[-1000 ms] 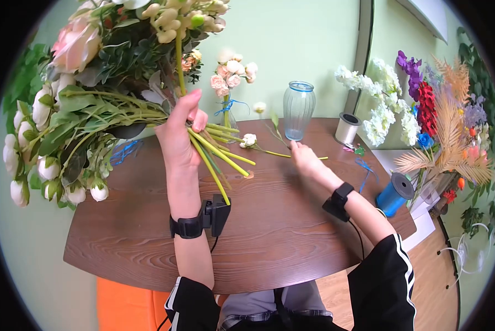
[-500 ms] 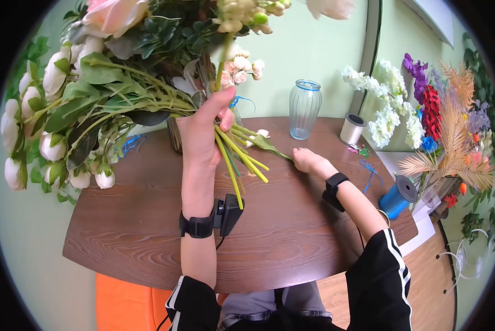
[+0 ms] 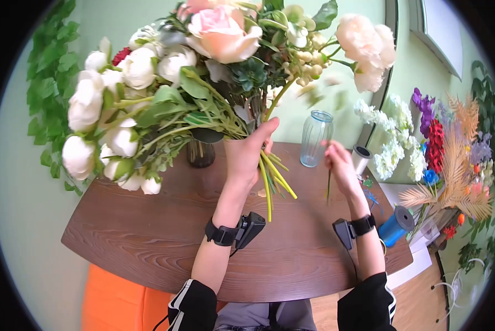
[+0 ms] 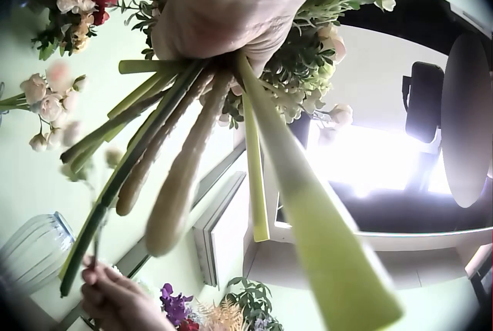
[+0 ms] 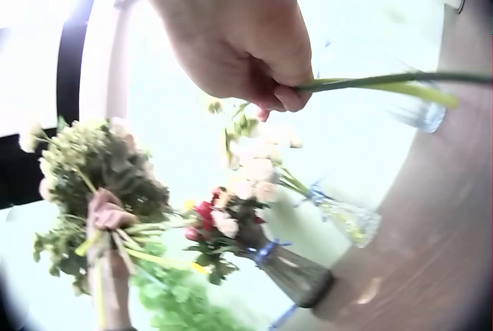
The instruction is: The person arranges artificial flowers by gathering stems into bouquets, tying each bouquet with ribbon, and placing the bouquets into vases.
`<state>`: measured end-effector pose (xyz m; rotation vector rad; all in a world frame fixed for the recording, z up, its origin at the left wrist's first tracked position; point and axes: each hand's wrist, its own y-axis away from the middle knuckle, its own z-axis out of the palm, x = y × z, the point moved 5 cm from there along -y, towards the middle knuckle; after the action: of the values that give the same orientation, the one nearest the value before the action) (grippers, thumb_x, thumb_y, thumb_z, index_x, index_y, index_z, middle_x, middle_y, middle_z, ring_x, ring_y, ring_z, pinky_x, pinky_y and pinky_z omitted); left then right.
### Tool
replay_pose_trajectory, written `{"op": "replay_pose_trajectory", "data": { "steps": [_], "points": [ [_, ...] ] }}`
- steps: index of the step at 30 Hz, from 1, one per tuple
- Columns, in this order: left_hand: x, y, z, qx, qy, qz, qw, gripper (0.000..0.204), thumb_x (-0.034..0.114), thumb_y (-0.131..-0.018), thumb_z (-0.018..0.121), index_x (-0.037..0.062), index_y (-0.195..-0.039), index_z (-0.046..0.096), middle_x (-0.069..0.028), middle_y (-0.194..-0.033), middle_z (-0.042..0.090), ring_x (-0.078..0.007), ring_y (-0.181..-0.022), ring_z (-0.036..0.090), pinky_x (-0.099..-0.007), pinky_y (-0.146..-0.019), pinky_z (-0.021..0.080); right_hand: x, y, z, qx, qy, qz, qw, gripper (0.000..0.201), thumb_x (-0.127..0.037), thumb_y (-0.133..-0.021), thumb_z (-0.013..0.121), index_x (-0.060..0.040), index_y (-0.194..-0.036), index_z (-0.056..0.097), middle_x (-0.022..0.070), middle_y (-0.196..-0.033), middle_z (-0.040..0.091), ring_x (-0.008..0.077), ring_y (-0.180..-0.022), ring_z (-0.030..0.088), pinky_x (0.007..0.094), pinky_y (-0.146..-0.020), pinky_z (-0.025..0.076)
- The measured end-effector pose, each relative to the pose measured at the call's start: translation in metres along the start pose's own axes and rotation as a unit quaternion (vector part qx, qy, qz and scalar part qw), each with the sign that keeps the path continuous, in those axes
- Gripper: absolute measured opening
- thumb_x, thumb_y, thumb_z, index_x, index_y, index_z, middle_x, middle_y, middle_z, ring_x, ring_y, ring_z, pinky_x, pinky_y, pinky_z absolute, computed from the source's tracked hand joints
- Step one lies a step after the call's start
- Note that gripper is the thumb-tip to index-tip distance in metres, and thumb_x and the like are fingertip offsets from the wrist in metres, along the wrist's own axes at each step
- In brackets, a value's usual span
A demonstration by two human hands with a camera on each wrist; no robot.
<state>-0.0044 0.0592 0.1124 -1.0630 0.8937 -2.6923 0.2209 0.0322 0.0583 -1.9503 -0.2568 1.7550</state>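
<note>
A large bouquet (image 3: 225,34) of pink and white flowers with green leaves is gripped round its stems by my left hand (image 3: 245,160). The cut stem ends (image 4: 185,169) fan out below the fist. My right hand (image 3: 342,168) pinches thin green stems (image 5: 385,81), held upright in the head view. A blurred white flower with leaves (image 3: 316,95) shows above the fingers. Just behind this hand stands a ribbed clear glass vase (image 3: 317,138) with a blue rim.
On the brown table (image 3: 165,231) stand a dark glass vase (image 3: 201,154), a white ribbon spool (image 3: 361,158) and a blue ribbon spool (image 3: 396,226). Colourful flowers (image 3: 446,149) fill the right side. In the right wrist view, small bouquets (image 5: 254,185) sit in vases tied with blue ribbon.
My right hand has picked the white flower's stem up off the table and raised it upright beside the clear vase. The left hand has carried the bouquet to the right.
</note>
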Motion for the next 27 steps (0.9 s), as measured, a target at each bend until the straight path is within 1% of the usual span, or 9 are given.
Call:
{"op": "replay_pose_trajectory", "data": {
  "steps": [4, 10, 12, 14, 16, 22, 23, 24, 27],
  "points": [
    [-0.001, 0.0, 0.001, 0.013, -0.001, 0.039, 0.999, 0.015, 0.004, -0.069, 0.063, 0.0044, -0.079, 0.052, 0.0013, -0.062, 0.049, -0.0041, -0.044, 0.04, -0.0183, -0.037, 0.03, -0.066, 0.014, 0.011, 0.091, -0.199, -0.211, 0.953, 0.019, -0.015, -0.088, 0.038, -0.0002, -0.099, 0.045, -0.0012, -0.073, 0.043, 0.005, -0.063, 0.04, 0.0184, -0.057, 0.035],
    [-0.011, 0.002, 0.002, 0.021, -0.064, 0.035, 0.997, 0.011, 0.009, -0.072, 0.062, 0.0046, -0.077, 0.053, 0.002, -0.06, 0.049, -0.0045, -0.046, 0.042, -0.0184, -0.041, 0.033, -0.091, 0.041, 0.061, 0.068, -0.104, -0.305, 0.944, 0.012, -0.008, -0.088, 0.035, 0.0004, -0.086, 0.043, 0.0042, -0.081, 0.044, 0.0109, -0.072, 0.048, 0.0311, -0.073, 0.045],
    [-0.016, 0.003, 0.005, 0.013, -0.081, 0.027, 0.996, 0.012, 0.013, -0.073, 0.062, 0.0051, -0.075, 0.054, 0.0021, -0.06, 0.049, -0.0047, -0.046, 0.043, -0.0183, -0.042, 0.034, -0.088, 0.039, 0.076, 0.045, -0.071, -0.303, 0.949, 0.011, -0.006, -0.087, 0.035, 0.0013, -0.084, 0.043, 0.0047, -0.082, 0.044, 0.0123, -0.078, 0.051, 0.036, -0.077, 0.046],
    [-0.024, 0.005, 0.007, -0.004, -0.1, 0.01, 0.995, 0.014, 0.017, -0.074, 0.062, 0.0057, -0.074, 0.054, 0.0022, -0.059, 0.049, -0.0048, -0.048, 0.044, -0.0181, -0.044, 0.034, -0.082, 0.031, 0.083, 0.075, 0.032, -0.298, 0.951, 0.012, -0.005, -0.086, 0.041, 0.0026, -0.087, 0.049, 0.0037, -0.081, 0.047, 0.0099, -0.077, 0.05, 0.0278, -0.078, 0.043],
    [-0.03, 0.011, 0.012, -0.032, -0.104, 0.0, 0.994, 0.019, 0.021, -0.074, 0.063, 0.0043, -0.079, 0.057, 0.0024, -0.062, 0.05, -0.004, -0.053, 0.045, -0.0176, -0.047, 0.034, -0.077, 0.028, 0.086, 0.105, 0.073, -0.258, 0.958, 0.009, -0.001, -0.08, 0.048, 0.0021, -0.085, 0.055, 0.0041, -0.072, 0.048, 0.0093, -0.068, 0.048, 0.0213, -0.061, 0.039],
    [-0.028, 0.016, 0.021, -0.166, -0.22, -0.018, 0.961, 0.029, 0.01, -0.073, 0.06, -0.0002, -0.1, 0.053, -0.0033, -0.083, 0.058, -0.0113, -0.074, 0.053, -0.0216, -0.065, 0.041, -0.064, 0.023, 0.074, 0.114, 0.037, -0.237, 0.964, 0.013, -0.003, -0.077, 0.053, 0.0023, -0.088, 0.056, 0.0051, -0.075, 0.057, 0.009, -0.068, 0.051, 0.0225, -0.064, 0.042],
    [-0.039, 0.016, 0.013, -0.103, -0.298, -0.147, 0.938, 0.04, 0.009, -0.072, 0.059, -0.0007, -0.109, 0.047, -0.006, -0.101, 0.055, -0.0151, -0.088, 0.052, -0.0237, -0.076, 0.041, -0.061, 0.023, 0.071, 0.107, 0.042, -0.222, 0.968, 0.014, -0.002, -0.078, 0.053, 0.0024, -0.091, 0.055, 0.0057, -0.079, 0.058, 0.0081, -0.072, 0.052, 0.0214, -0.067, 0.042],
    [-0.042, 0.02, 0.008, -0.093, -0.323, -0.19, 0.922, 0.04, 0.009, -0.072, 0.059, -0.0007, -0.109, 0.047, -0.006, -0.1, 0.055, -0.0151, -0.088, 0.052, -0.0237, -0.076, 0.041, -0.056, 0.022, 0.067, 0.099, 0.046, -0.207, 0.972, 0.016, -0.001, -0.078, 0.052, 0.0025, -0.094, 0.054, 0.0062, -0.082, 0.059, 0.0072, -0.076, 0.052, 0.0204, -0.07, 0.042],
    [-0.039, 0.032, -0.005, -0.139, -0.283, -0.153, 0.937, 0.039, 0.009, -0.072, 0.059, -0.0006, -0.108, 0.047, -0.0059, -0.099, 0.055, -0.015, -0.087, 0.052, -0.0238, -0.075, 0.041, -0.025, 0.014, 0.047, 0.041, 0.063, -0.155, 0.985, 0.016, -0.002, -0.077, 0.053, 0.0011, -0.093, 0.054, 0.0063, -0.087, 0.059, 0.0095, -0.079, 0.052, 0.0229, -0.07, 0.043]
  ]
}}
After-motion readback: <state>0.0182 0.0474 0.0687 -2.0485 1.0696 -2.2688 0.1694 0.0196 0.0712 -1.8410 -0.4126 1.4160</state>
